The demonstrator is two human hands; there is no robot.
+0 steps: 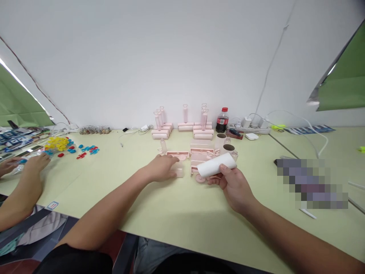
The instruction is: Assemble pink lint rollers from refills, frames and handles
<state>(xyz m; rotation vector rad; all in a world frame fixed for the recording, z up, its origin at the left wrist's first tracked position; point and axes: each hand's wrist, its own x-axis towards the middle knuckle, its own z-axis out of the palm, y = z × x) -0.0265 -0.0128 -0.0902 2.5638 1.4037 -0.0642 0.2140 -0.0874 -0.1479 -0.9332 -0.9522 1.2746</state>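
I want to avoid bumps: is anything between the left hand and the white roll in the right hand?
Yes, low on the table: a clear piece by the left hand, then an open pink case partly hidden by the white roll. The right hand seems to hold the roll raised, so the path above looks free.

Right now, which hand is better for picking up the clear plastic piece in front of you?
Probably the left hand: its thumb is right by the clear plastic piece, though I can't tell if they touch. The right hand is busy holding the white roll.
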